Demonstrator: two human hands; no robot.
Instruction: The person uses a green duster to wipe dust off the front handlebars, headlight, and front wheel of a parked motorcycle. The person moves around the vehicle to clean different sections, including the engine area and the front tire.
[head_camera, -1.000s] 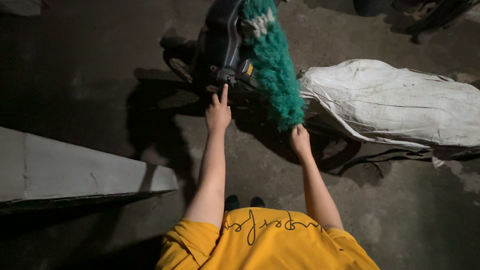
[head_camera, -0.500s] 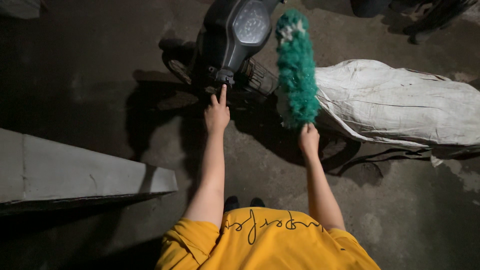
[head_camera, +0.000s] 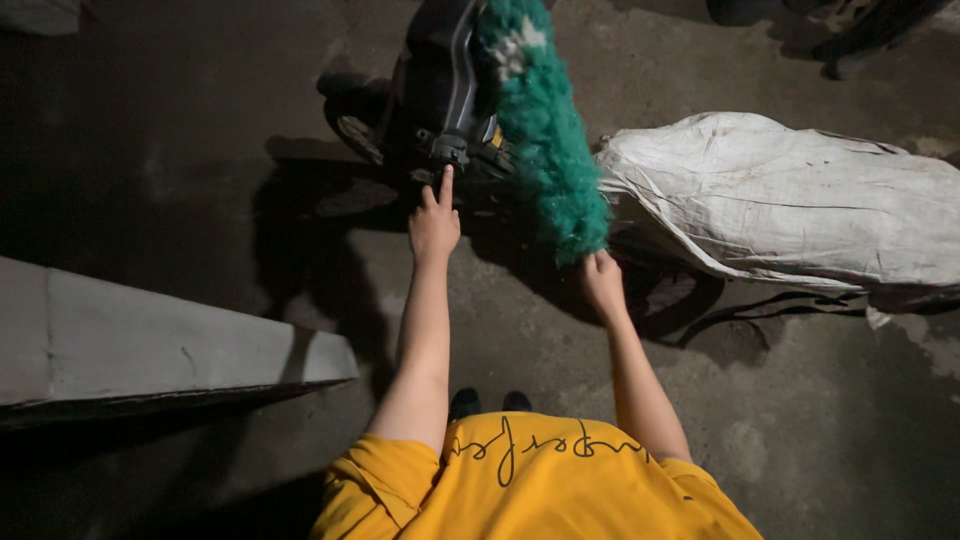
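The person is dusting a parked motorcycle (head_camera: 440, 90) with a green feather duster (head_camera: 545, 130). The right hand (head_camera: 603, 282) is clenching the duster's handle in a closed grip, and the fluffy head is lying slantwise across the right side of the machine's front, at the far middle of the scene. The left hand (head_camera: 434, 222) is holding nothing: its grip is loosely curled with the forefinger stretched out, touching a black fitting on the near edge of the bike by the handlebar. As a judgement, the dusting is in mid-course; the top of the front is being swept, and how much of the lower body and the front wheel (head_camera: 352, 130) remains cannot be told in this dark view. A white sack-cloth bundle (head_camera: 800, 200) is lying on the concrete floor (head_camera: 820, 430) to the right.

Compared with half a second ago, the duster head is leaning further left and far, now covering the instrument panel that was showing then, while the left hand is staying put.
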